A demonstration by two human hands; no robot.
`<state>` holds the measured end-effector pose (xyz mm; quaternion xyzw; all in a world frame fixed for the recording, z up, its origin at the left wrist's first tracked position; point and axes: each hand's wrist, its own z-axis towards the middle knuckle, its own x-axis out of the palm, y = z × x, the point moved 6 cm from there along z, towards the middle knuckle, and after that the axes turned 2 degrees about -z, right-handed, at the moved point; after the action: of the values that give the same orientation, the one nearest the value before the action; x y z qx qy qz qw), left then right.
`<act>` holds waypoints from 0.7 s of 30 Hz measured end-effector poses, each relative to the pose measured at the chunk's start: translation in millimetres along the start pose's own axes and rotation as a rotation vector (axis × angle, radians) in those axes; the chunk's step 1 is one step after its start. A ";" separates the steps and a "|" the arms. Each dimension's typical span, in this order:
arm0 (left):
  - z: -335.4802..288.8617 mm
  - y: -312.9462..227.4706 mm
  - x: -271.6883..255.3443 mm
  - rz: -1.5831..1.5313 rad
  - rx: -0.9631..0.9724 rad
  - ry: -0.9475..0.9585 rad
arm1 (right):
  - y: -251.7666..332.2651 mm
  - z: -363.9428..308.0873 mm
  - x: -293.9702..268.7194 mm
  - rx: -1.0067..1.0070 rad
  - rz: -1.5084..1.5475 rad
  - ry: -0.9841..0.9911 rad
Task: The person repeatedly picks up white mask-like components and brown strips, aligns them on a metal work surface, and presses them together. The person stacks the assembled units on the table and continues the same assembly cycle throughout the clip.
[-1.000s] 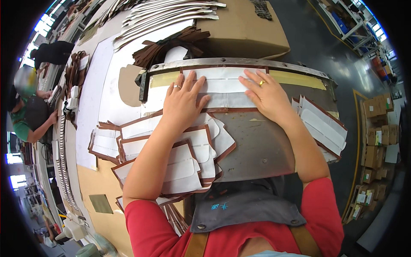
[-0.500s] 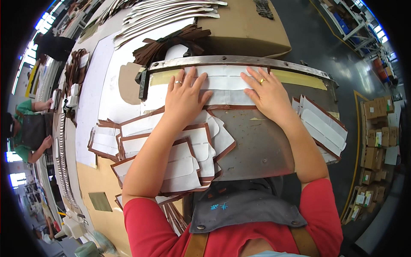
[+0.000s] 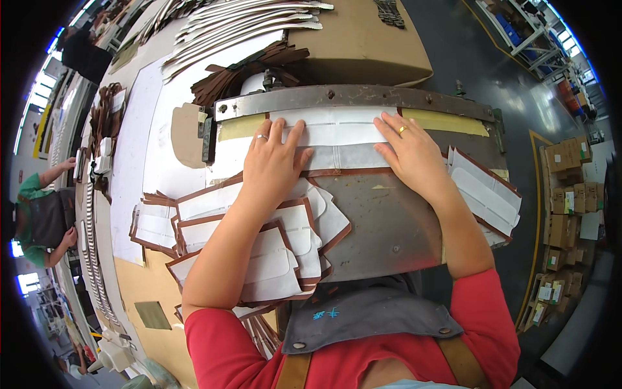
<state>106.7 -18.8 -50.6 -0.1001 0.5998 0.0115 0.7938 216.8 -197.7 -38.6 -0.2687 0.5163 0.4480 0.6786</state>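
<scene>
A white-lined panel with brown edges (image 3: 337, 134) lies flat on a grey metal plate (image 3: 389, 220). Its far edge meets a long metal bar (image 3: 304, 98) with bolts in it. My left hand (image 3: 272, 159) rests on the panel's left part, fingers spread and pointing at the bar. On the right part my right hand (image 3: 414, 155) lies likewise, palm down with its fingers apart. Neither hand grasps anything. Yellow tape strips (image 3: 447, 123) run along the bar at both sides of the panel.
Similar brown-edged panels (image 3: 259, 249) are piled under my left forearm; more panels (image 3: 486, 191) lie by my right forearm. Beyond the bar are a bundle of brown strips (image 3: 253, 68) and a big cardboard box (image 3: 363, 45). A co-worker (image 3: 42, 214) stands at the far left.
The metal bar has tilted down toward the panel, and its bolted face now shows more broadly. Both hands stay flat on the panel. The whole view has shifted slightly.
</scene>
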 end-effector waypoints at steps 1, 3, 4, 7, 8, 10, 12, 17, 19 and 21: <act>-0.3 0.1 -0.1 -0.011 -0.006 0.010 | 1.0 -0.1 -0.6 -0.008 -0.020 0.005; -0.4 0.2 0.4 -0.009 0.004 0.002 | 1.4 0.4 -1.7 -0.011 -0.038 0.024; -1.0 0.0 0.9 -0.008 0.008 -0.002 | 1.5 0.2 -1.7 -0.008 -0.036 0.041; -0.8 -2.9 -2.3 0.029 0.016 -0.007 | 1.4 -0.1 -1.7 -0.003 -0.041 0.057; -1.6 -3.2 -1.6 0.032 0.011 0.002 | 1.0 -1.2 -1.3 0.003 -0.043 0.059; -2.6 -1.6 -0.5 0.038 0.000 0.022 | 2.5 0.2 -1.5 0.032 -0.033 0.081; -3.0 -0.7 -0.4 0.019 -0.019 0.047 | 4.5 -2.0 -1.3 0.056 -0.035 0.101; -5.0 -2.8 -1.4 0.003 0.015 -0.036 | -0.5 -5.6 4.8 0.060 -0.038 0.079; -4.4 -1.8 -1.5 -0.025 0.005 -0.063 | -3.1 -5.2 4.5 0.073 0.016 0.079; -1.0 0.5 -3.8 -0.095 -0.023 -0.038 | -5.4 -6.6 4.1 0.081 0.062 0.084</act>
<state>104.7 -18.1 -47.3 -0.1372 0.5789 -0.0174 0.8036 218.8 -204.2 -45.1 -0.2434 0.5702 0.4361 0.6523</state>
